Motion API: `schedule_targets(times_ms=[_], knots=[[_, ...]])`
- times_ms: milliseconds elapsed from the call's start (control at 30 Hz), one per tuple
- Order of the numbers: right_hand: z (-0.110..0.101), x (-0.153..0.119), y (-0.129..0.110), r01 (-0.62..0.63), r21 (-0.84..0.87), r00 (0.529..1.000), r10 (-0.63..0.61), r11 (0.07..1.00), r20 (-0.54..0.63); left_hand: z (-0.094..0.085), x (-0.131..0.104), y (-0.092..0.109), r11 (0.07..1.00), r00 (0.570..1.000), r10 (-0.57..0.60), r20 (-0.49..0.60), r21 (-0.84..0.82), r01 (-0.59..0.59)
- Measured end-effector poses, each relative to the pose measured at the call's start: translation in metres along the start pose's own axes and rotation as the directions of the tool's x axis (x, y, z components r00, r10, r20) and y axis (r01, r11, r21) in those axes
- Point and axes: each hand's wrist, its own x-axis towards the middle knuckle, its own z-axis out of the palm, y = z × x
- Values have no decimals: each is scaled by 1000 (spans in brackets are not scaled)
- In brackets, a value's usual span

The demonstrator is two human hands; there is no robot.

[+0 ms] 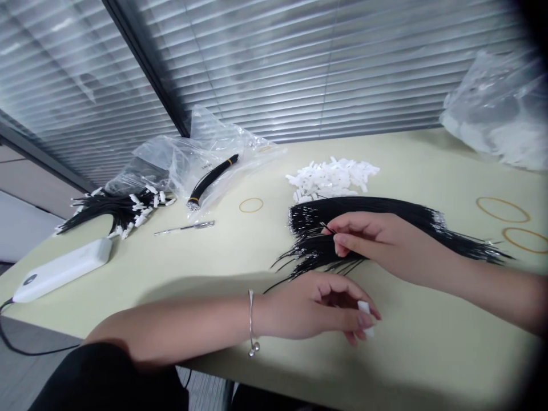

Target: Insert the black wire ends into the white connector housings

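Between the thumb and fingertips of my left hand (314,305) is a small white plastic connector housing (365,317), held over the table near its front edge. My right hand (385,242) pinches a thin black wire (329,229) close to its end. That hand is above a long pile of black wires (368,208) with silvery metal tips, some fanned out loosely to the left. Just behind the wires lies a heap of white connector housings (331,176). How much of the pinched wire runs behind my fingers cannot be made out.
Left on the table are wires with white connectors (115,208), a banded wire bundle (214,178) on a clear bag (180,157), a pen (184,228) and a white power strip (64,271). Rubber bands (503,209) and another plastic bag (496,114) are at right.
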Motion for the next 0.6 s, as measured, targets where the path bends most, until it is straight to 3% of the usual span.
schedule_targets(times_ms=[200,267,367,433,500,600], knots=[[-2,-2,-5,62,-42,997,-64,997,-37,0,0,1,999,1000,-19,-15,-26,18],[-4,-1,-7,145,-125,986,-154,981,-65,1,0,1,999,999,-20,-24,-31,19],[-8,2,-7,345,-324,919,-387,881,-74,1,1,1,999,999,-20,-26,-41,19],[-10,4,-8,411,-426,876,-478,806,-59,2,0,2,999,1000,-15,-20,-44,14],[-12,6,-8,404,-466,874,-482,787,-57,2,0,2,999,1000,-9,-15,-45,8],[-13,7,-10,340,-437,906,-414,833,-83,1,0,2,999,1000,-5,-6,-50,5]])
